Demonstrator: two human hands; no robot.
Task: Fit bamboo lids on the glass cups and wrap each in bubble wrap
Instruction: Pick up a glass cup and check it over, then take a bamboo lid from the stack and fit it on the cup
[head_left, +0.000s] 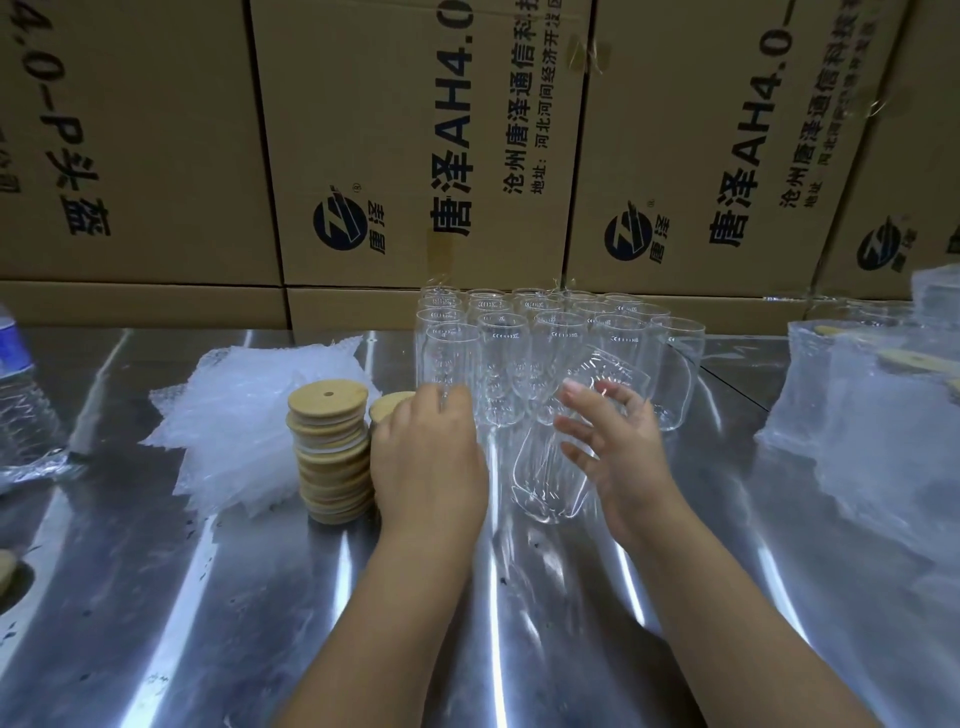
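Head view, near to far. Steel table (218, 623) under both my forearms.

My left hand (431, 457): back facing up, fingers bent down over a second stack (390, 404) of lids. The fingertips are hidden, so I cannot tell whether they hold a lid or only touch.

My right hand (615, 447): fingers spread and bent round the side of a tilted cup (545, 478), holding it. The cup's long axis leans, with the rounded base low and toward me and the mouth pointing up, away and to the right. No lid on it. It sits just in front of the group of standing cups.

Left of my left hand: tall lid stack (330, 452), slightly staggered, top lid showing a small hole. Beside it, further left, is a loose pile of bubble wrap sheets (234, 415).

Behind my hands: standing cups (501, 353), upright in rows, mouths up, close together.

Far right: wrapped cups (878, 415), lids showing pale through the wrap. Far left edge: plastic bottle (15, 384).

Back: printed cartons (415, 156) stacked like a wall.
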